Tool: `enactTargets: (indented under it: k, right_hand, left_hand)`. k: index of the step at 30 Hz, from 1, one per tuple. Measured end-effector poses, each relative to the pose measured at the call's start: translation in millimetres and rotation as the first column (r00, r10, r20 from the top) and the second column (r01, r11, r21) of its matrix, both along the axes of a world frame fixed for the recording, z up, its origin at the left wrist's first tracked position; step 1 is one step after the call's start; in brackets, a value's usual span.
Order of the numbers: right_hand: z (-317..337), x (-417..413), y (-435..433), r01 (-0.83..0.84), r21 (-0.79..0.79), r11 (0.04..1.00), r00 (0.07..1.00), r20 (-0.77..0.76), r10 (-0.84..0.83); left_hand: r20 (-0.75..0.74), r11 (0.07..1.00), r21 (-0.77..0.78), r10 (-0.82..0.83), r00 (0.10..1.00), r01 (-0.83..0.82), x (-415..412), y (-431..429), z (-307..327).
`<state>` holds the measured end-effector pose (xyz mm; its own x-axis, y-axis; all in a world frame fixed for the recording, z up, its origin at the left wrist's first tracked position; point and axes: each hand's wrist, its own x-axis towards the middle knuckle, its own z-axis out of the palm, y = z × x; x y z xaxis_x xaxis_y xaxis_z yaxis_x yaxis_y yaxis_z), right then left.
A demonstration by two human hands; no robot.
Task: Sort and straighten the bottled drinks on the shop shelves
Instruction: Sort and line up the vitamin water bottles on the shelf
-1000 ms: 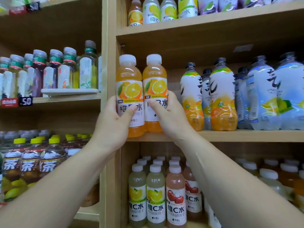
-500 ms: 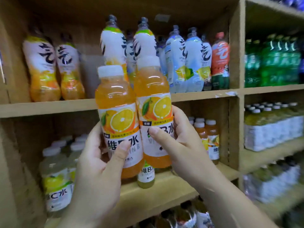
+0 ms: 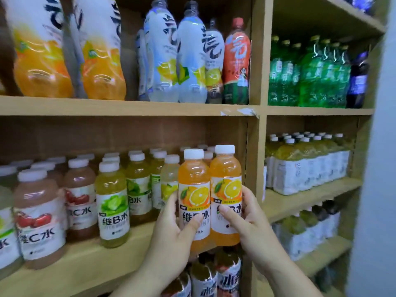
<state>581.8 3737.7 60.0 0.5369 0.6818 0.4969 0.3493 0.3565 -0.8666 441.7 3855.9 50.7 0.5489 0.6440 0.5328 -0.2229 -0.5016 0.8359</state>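
Two orange vitamin drink bottles with white caps are held side by side at the right end of the lower shelf [image 3: 90, 266]. My left hand [image 3: 171, 234] grips the left orange bottle [image 3: 194, 185] around its label. My right hand [image 3: 250, 226] grips the right orange bottle [image 3: 226, 181] the same way. Their bases sit at about the shelf's front edge; I cannot tell whether they rest on it. Left of them stand a green-lime bottle [image 3: 112, 202], several yellow-green bottles and pink-red bottles [image 3: 40, 221].
A wooden upright [image 3: 255, 159] stands just right of the held bottles. The shelf above carries large orange [image 3: 42, 61], pale lemon [image 3: 162, 61] and red [image 3: 236, 61] bottles. Right bay holds green bottles [image 3: 310, 78] and shrink-wrapped packs [image 3: 300, 168]. More bottles stand below.
I have taken the two orange bottles off the upper shelf at the left and carried them right and down to the lower shelf's right end. The view swung right.
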Motion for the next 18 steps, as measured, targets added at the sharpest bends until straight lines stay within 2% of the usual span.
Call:
enactTargets:
  k: [6,12,15,18]
  right_hand:
    - [-21,67,6,-0.001,-0.063,0.998,0.998,0.063,0.005]
    - [-38,96,24,-0.013,-0.109,0.994,0.986,0.165,0.031]
    - [-46,103,30,0.153,-0.095,0.984,0.955,0.271,-0.123]
    - [-51,101,29,0.336,-0.092,0.937,0.876,0.395,-0.276]
  left_hand:
    - [-0.032,0.992,0.054,0.115,0.993,-0.113,63,-2,-24]
    - [-0.062,0.981,0.003,0.194,0.979,-0.194,85,12,-36]
    - [-0.08,0.961,0.031,0.276,0.958,-0.274,86,19,-42]
    - [-0.111,0.939,0.063,0.345,0.932,-0.339,86,18,-44]
